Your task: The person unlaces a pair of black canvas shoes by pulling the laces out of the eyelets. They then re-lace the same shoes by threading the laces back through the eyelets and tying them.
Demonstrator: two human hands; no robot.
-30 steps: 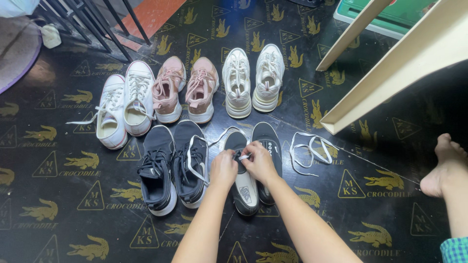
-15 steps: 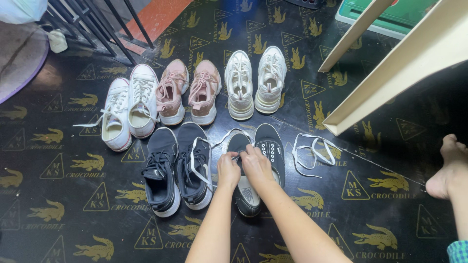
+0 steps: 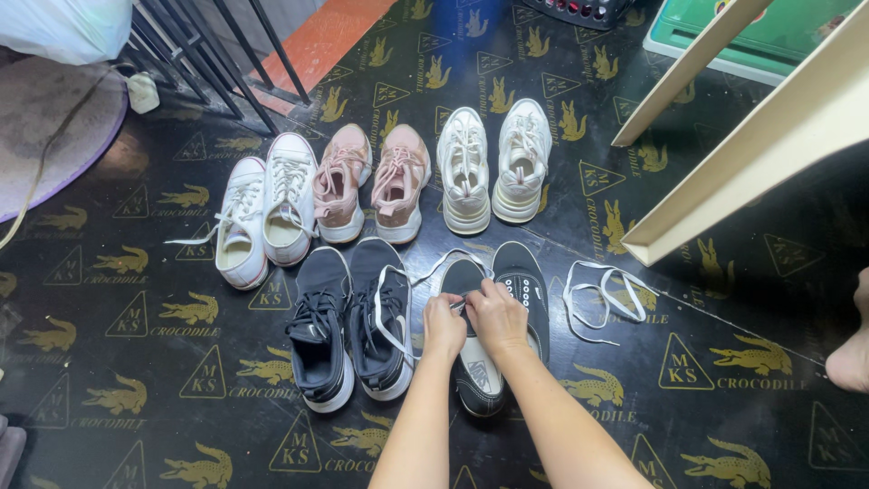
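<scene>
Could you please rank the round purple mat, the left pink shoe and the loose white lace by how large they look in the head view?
1. Round purple mat, largest though cut off by the frame.
2. Left pink shoe.
3. Loose white lace: its loops spread almost as wide as the shoe, so this ranking is unsure.

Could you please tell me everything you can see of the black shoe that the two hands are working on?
The black low-top shoe lies flat on the dark patterned floor mat, toe toward the far rows and heel toward the person, with a white sole edge. Its fabric-looking upper is partly hidden by the left hand and right hand, which pinch a white lace trailing leftward. Its unlaced partner shoe sits close on the right.
</scene>
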